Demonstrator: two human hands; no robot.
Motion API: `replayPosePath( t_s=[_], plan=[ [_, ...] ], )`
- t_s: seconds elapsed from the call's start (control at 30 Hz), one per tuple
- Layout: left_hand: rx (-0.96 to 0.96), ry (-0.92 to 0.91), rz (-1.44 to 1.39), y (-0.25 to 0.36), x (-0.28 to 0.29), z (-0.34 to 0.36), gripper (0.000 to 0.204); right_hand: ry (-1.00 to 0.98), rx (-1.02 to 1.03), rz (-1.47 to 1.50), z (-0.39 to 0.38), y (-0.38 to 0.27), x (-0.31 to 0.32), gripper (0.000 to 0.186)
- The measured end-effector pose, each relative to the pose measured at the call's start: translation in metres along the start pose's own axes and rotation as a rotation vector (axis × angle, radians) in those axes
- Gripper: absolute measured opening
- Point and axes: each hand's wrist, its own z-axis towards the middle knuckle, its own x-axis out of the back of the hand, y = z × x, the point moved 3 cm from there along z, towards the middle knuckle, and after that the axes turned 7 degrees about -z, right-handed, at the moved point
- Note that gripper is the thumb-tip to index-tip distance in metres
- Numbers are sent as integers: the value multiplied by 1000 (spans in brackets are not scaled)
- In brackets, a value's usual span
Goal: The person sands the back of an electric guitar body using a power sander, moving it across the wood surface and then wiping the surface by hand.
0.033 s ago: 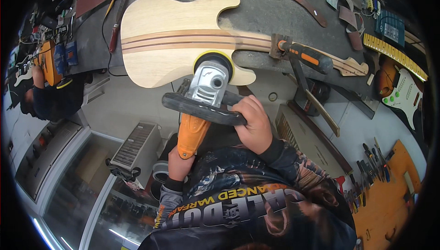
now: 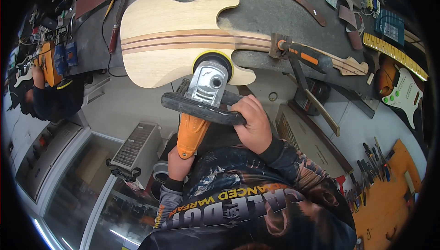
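Over at the far left, another person (image 2: pixel 48 98) bends beside the grey workbench (image 2: pixel 275 16), near an orange guitar (image 2: pixel 46 62). Next comes the unfinished guitar body (image 2: pixel 169 34), pale wood with a darker centre stripe, lying flat on the bench with its neck running off to the right. An angle polisher (image 2: pixel 201 98) presses its yellow-rimmed pad against the body's lower edge. The left hand (image 2: pixel 178 165) is wrapped around the tool's orange rear grip, and the right hand (image 2: pixel 254 126) is closed over the black side handle. Further right, an orange-handled clamp (image 2: pixel 305 57) pins the neck, and a sunburst electric guitar (image 2: pixel 403 89) lies beyond.
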Motion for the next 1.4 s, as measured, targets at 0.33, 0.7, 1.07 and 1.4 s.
replayPosePath(
  t_s=[0.33,0.7,1.07,1.4],
  plan=[
    [-42,-73,33,-2,-7,-1,33,50,-103,-26,-48,6,24,28],
    [8,-35,4,-4,13,5,32,18,1,-23,-15,-3,-1,34],
    [21,-26,4,-4,32,20,30,30,-14,-49,13,-8,-12,32],
    [30,53,-16,0,70,54,27,147,96,10,76,-23,-38,36]
  ],
)
